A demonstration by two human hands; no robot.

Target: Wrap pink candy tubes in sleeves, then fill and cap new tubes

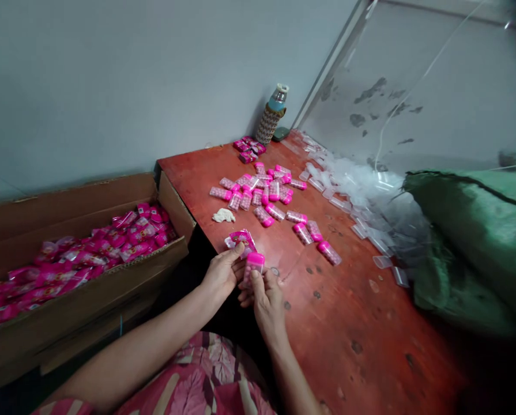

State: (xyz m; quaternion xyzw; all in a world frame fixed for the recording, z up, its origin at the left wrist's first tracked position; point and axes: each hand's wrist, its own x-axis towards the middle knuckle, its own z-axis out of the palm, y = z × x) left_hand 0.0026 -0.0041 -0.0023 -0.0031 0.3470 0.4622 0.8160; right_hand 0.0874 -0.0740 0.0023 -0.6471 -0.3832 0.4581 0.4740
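Right grip (266, 297) is closed round a clear plastic bottle with a bright pink cap and small pale-pink beads (253, 268), thumb on its near face, cap up and tilted. Left grip (223, 270) pinches a shiny pink printed plastic wrapper (243, 238) just beyond it; can't tell if that's one layer or several, or whether my left fingers touch the bottle too. Main risk: drop. I've got both at the near left edge of the red-painted wooden counter (348, 311), dark gap right below, so a slip off smooth plastic would probably go down there, not onto the counter. Second: the wrapper looks thin and slick; pinch too hard or off-centre and it could crease, or layers could come along together. Third: the loose bottles with pink caps (274, 191) lie on their sides beyond my hands, a few strung out to the right; a careless reach could set one rolling. On the far right, flat clear plastic sleeves (382, 262) spill in a loose heap beside a bulging green woven sack (474, 230); if the sack sags, they could slide across the counter. Left, the long brown cardboard box (176, 203) has shiny pink packs (123, 236) heaped unevenly; a knock could shift the pile.
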